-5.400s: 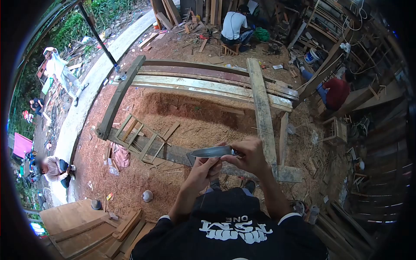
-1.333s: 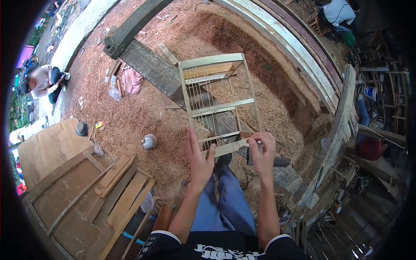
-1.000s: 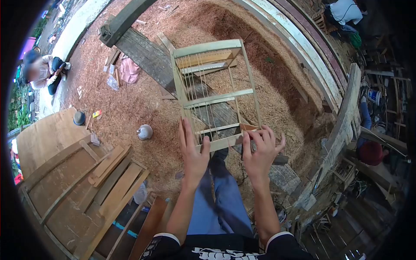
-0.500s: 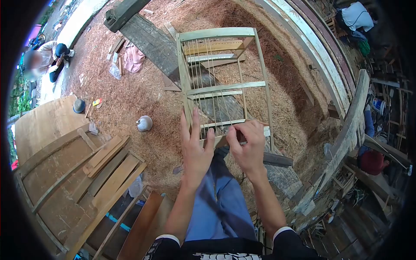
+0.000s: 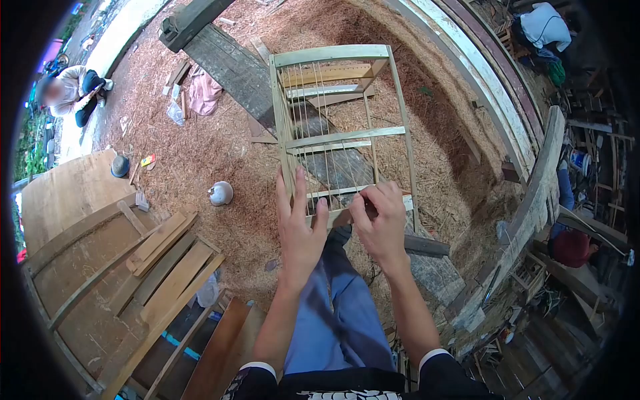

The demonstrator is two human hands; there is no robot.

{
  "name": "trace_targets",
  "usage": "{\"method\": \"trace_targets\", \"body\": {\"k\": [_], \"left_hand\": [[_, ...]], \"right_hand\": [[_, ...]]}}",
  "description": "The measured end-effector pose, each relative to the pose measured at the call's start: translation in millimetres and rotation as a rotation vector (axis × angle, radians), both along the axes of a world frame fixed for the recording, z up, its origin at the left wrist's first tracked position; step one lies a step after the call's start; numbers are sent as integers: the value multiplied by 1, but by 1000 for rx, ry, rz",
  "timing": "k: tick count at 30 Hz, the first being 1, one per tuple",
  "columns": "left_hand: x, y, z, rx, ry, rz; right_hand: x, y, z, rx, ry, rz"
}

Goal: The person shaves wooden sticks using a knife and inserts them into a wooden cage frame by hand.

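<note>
A light wooden cage-like frame (image 5: 347,137) with thin upright sticks (image 5: 323,93) along its left part stands in front of me. My left hand (image 5: 299,230) lies against its near left corner, fingers stretched out and thumb apart. My right hand (image 5: 381,220) is closed in a pinch over the near rail. One slender stick (image 5: 348,163) runs slantwise to its fingertips and appears to be held there. The exact grip is hidden behind the fingers.
A dark plank (image 5: 230,70) runs beneath the frame. Wood shavings cover the ground, with a round white object (image 5: 221,193) on them. Boards (image 5: 177,267) are stacked at left, and a long beam (image 5: 527,213) stands at right. A person (image 5: 73,90) sits at far left.
The view has shifted very slightly, so the frame appears a little farther left. Both hands keep the same pose on it.
</note>
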State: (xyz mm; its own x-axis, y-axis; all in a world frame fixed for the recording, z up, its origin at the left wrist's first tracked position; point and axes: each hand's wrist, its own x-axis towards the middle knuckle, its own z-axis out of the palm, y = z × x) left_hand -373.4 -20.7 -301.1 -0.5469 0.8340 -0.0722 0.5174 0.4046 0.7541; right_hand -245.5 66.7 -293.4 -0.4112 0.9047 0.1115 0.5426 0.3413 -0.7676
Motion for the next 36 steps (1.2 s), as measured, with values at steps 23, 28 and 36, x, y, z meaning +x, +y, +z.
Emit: {"method": "trace_targets", "body": {"k": [23,28,36], "left_hand": [[1,1,2,-11,-26,19],[1,-1,-1,0,-17,13],[1,-2,-4,19,16,0]], "right_hand": [[7,13,16,-342,114,-131],[5,11,17,-336,49,-104],[-1,3,6,2,-168,94]]}}
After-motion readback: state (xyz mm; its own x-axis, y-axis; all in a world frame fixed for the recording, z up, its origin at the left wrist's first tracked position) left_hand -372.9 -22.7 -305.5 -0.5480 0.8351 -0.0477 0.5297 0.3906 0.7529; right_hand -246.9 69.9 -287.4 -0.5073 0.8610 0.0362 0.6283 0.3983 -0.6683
